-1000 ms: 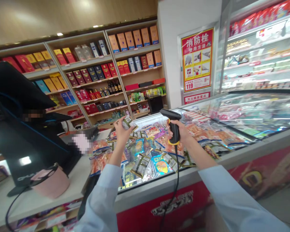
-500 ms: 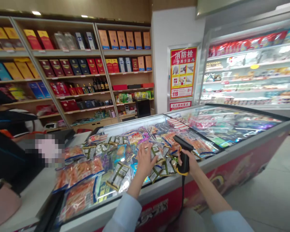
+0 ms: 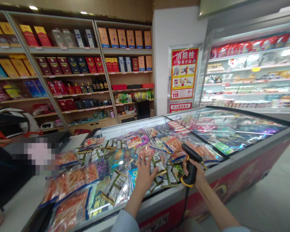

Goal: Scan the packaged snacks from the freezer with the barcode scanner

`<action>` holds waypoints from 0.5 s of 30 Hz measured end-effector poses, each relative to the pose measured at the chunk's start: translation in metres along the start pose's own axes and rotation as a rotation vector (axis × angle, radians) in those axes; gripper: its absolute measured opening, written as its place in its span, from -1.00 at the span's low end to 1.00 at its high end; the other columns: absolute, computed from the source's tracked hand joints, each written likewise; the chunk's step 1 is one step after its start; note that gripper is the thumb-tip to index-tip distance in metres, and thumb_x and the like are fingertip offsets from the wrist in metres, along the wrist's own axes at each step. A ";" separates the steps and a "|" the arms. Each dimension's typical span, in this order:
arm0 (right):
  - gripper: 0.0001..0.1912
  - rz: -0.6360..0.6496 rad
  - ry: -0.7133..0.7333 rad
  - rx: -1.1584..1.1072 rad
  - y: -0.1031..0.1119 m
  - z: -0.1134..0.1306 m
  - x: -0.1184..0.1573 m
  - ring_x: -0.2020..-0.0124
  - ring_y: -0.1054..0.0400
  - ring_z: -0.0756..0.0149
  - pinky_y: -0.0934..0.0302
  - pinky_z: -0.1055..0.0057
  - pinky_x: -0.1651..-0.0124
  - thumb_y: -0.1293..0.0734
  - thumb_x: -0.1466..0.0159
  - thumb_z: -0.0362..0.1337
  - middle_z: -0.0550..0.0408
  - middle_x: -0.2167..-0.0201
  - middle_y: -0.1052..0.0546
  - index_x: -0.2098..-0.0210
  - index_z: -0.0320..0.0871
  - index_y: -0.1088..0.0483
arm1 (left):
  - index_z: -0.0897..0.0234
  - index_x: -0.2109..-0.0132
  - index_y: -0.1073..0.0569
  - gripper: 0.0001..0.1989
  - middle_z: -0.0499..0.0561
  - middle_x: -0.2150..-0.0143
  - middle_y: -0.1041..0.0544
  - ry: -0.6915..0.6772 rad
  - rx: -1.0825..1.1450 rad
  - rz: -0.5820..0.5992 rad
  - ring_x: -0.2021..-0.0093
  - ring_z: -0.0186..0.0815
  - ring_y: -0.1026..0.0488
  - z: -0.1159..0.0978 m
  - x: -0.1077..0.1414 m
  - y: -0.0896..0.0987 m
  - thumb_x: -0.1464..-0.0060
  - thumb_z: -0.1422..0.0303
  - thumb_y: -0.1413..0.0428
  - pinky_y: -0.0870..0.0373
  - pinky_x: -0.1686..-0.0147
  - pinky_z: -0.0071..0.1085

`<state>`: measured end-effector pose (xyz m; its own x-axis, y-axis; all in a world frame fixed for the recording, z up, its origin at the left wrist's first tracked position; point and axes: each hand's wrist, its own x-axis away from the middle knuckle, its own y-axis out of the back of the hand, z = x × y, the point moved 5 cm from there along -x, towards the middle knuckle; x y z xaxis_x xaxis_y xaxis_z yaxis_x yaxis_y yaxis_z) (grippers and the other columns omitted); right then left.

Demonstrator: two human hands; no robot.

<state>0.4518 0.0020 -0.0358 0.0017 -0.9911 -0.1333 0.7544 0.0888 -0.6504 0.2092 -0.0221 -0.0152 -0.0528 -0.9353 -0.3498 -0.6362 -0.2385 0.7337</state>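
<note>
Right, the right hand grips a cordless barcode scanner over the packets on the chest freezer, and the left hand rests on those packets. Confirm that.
Not cordless: the head view shows a black cable running down from the barcode scanner in the right hand. The rest stands: it is over the packets on the chest freezer, and the left hand rests on them.

A barcode scanner [image 3: 190,170] is half buried in a person's right hand [image 3: 197,170], its grip hidden by the fingers. Left of that grip, a left hand [image 3: 145,177] covers part of the snack packets [image 3: 116,187], their small print unreadable. Farther left, a pixelated patch [image 3: 40,154] masks something on the counter [image 3: 21,196], perhaps a device. The frame's lower edge cuts off the left sleeve [image 3: 123,223].
</note>
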 end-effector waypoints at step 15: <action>-0.74 -0.007 -0.030 0.024 -0.009 -0.001 -0.005 0.76 -0.20 0.48 -0.12 0.52 0.70 -0.43 -0.04 -0.13 0.21 0.59 -0.40 0.36 -0.13 -0.37 | 0.12 -0.39 -0.05 -0.29 0.10 -0.47 0.08 -0.058 0.163 0.019 -0.47 -0.07 0.33 0.001 -0.047 -0.021 -0.18 0.00 0.02 0.26 -0.38 -0.04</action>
<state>0.4448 0.0067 -0.0297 0.0161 -0.9943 -0.1057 0.7702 0.0797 -0.6328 0.2238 0.0268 -0.0148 -0.1068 -0.9215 -0.3733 -0.7510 -0.1713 0.6377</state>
